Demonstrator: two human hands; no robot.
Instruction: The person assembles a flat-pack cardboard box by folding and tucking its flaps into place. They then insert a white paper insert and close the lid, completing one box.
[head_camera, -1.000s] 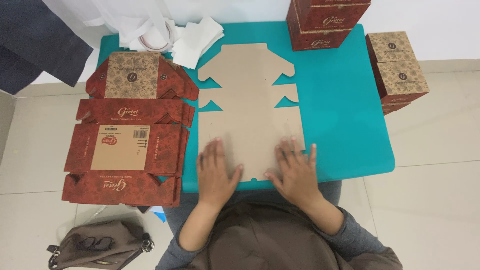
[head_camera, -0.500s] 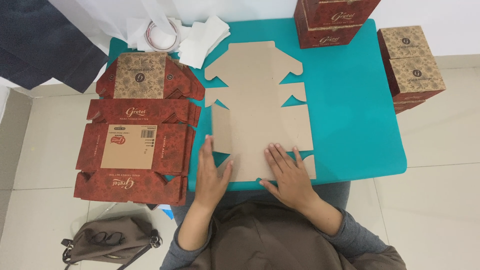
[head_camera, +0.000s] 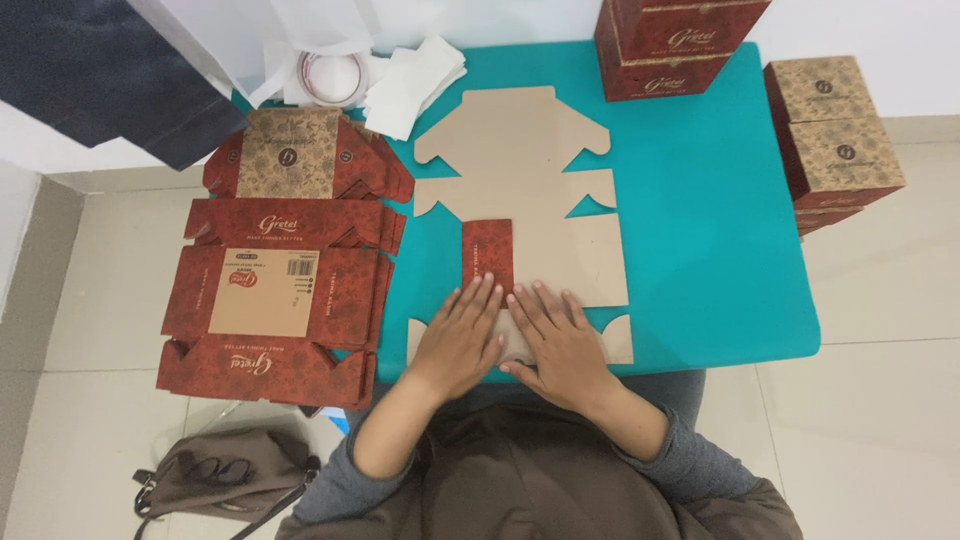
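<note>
Cardboard box blank (head_camera: 520, 215) lies flat, plain brown side up, in the middle of the teal bench (head_camera: 700, 230), its near end under both hands. A narrow panel (head_camera: 487, 255) is folded over onto it so that its dark red printed face shows, and the crease runs just beyond the fingertips. The left hand (head_camera: 462, 335) and right hand (head_camera: 555, 345) rest side by side, fingers stretched flat and spread, pressing down and gripping nothing. My guess is that the folded panel could spring back up if the pressure eases, or the crease could run crooked if one hand pushes harder than the other. The blank might also slide toward the bench's near edge, where its notched bottom flaps already sit close.
</note>
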